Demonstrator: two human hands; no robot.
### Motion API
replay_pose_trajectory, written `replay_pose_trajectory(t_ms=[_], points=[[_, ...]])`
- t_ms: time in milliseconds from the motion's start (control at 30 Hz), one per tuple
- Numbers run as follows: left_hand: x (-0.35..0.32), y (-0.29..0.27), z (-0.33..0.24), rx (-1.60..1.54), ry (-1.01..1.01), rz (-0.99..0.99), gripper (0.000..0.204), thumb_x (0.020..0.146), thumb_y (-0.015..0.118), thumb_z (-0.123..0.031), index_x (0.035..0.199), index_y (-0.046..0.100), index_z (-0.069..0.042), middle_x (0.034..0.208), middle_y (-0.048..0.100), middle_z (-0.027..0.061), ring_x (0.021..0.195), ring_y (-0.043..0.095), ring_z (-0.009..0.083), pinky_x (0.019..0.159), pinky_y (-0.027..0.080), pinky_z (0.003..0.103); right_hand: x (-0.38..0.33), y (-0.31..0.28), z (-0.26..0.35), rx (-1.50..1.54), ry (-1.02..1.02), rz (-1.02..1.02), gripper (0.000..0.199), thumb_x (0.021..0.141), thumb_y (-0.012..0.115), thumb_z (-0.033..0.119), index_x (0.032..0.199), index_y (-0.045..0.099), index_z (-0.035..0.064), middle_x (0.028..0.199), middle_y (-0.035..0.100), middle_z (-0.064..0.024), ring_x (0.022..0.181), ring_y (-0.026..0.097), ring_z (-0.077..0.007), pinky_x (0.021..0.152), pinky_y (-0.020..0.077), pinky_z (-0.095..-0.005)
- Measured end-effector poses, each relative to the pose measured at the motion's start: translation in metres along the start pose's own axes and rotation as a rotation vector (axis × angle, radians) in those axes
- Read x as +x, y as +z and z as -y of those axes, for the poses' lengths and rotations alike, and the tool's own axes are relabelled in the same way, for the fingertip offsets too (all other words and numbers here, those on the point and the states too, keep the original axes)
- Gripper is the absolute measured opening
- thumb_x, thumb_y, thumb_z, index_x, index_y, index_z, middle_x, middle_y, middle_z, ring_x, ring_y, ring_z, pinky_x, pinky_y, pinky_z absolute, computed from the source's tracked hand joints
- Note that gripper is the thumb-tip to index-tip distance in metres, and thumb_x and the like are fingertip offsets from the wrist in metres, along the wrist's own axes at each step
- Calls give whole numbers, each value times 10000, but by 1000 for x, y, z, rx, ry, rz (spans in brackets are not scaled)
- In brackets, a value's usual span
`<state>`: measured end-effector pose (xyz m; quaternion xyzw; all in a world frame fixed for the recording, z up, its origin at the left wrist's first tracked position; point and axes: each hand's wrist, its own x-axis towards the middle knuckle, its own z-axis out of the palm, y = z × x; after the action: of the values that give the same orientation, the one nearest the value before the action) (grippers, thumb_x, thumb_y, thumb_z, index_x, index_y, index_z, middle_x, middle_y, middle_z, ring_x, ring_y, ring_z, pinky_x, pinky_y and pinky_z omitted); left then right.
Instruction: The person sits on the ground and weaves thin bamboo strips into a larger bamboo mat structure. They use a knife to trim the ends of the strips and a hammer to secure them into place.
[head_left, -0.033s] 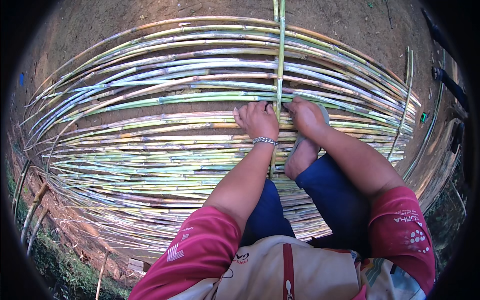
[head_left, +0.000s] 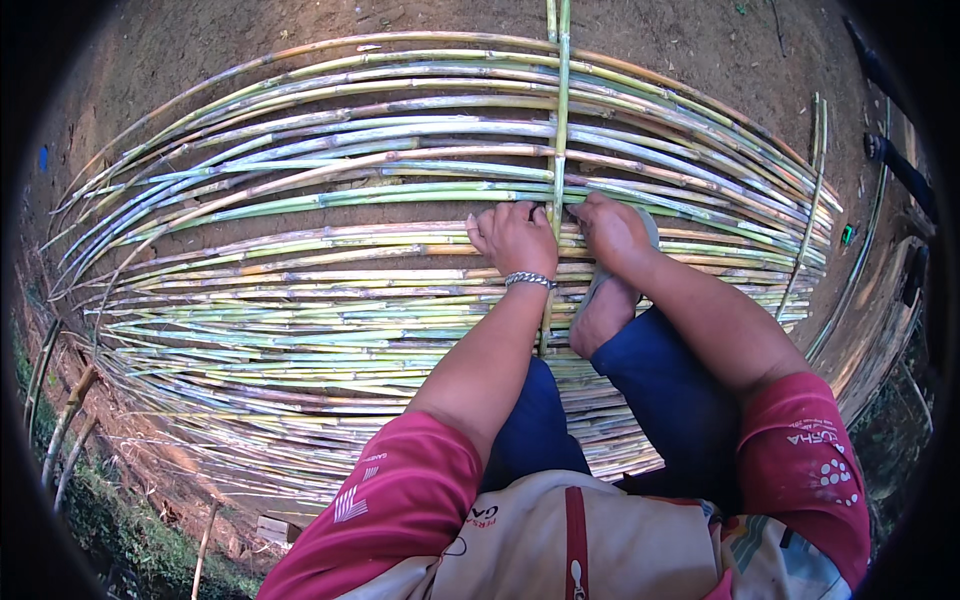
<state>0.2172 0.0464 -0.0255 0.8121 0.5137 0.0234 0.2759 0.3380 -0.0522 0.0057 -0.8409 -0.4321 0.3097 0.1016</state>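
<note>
Long yellow-green cane stalks [head_left: 300, 238] lie side by side on the ground in a broad row, running left to right. A green crosswise stalk [head_left: 561, 120] passes over them, pointing away from me. Just left of this crosspiece, my left hand [head_left: 514, 240] rests on the stalks with its fingers curled in. My right hand [head_left: 610, 235] is closed on the other side, its fingertips close to the crosspiece. What either hand pinches is hidden beneath the fingers. My sandalled foot [head_left: 606, 315] stands on the stalks under my right forearm.
Farther right, a second thin crosswise stalk [head_left: 806, 230] lies over the cane ends. Another person's dark-clothed leg [head_left: 905, 180] shows at the right rim. Upright sticks [head_left: 65, 430] and green plants [head_left: 110, 520] border the lower left. Bare brown soil [head_left: 230, 45] lies beyond the row.
</note>
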Motion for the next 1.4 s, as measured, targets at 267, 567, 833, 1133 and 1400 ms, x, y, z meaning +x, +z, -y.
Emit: replay_pose_trajectory(t_ms=[267, 567, 833, 1133, 1400], points=[[10, -9, -4, 2, 39, 55, 95, 831, 743, -192, 814, 773, -103, 906, 717, 81, 1033, 573, 282, 1168, 278, 500, 1, 2, 6, -20, 80, -8, 231, 854, 605, 53, 1015, 766, 91, 963, 684, -136, 917, 705, -358, 825, 564, -471], [12, -9, 3, 6, 121, 24, 105, 820, 747, -191, 830, 791, -96, 860, 711, 104, 990, 578, 297, 1084, 329, 476, 4, 1, 20, -83, 88, -1, 131, 811, 615, 43, 887, 713, 82, 943, 642, -135, 928, 693, -354, 824, 561, -469], [18, -11, 6, 73, 193, 165, 188, 882, 681, -228, 854, 777, -69, 887, 713, 129, 1016, 572, 310, 1065, 307, 510, 7, 9, 17, -117, 76, 3, 108, 813, 607, 32, 849, 700, 73, 946, 641, -133, 954, 687, -350, 839, 559, -470], [16, -8, 7, -10, 220, 124, 158, 883, 649, -171, 847, 744, -51, 912, 694, 165, 1018, 556, 330, 1052, 296, 513, 10, 15, 21, -101, 87, -66, 73, 794, 625, 30, 823, 685, 59, 933, 641, -142, 913, 688, -352, 829, 565, -460], [16, -10, 10, 21, 208, 131, 132, 865, 683, -193, 850, 750, -80, 888, 708, 138, 981, 581, 330, 1039, 330, 482, 12, 19, 23, 1, 131, -101, 27, 801, 655, 60, 813, 679, 60, 929, 661, -158, 857, 701, -355, 791, 583, -445]])
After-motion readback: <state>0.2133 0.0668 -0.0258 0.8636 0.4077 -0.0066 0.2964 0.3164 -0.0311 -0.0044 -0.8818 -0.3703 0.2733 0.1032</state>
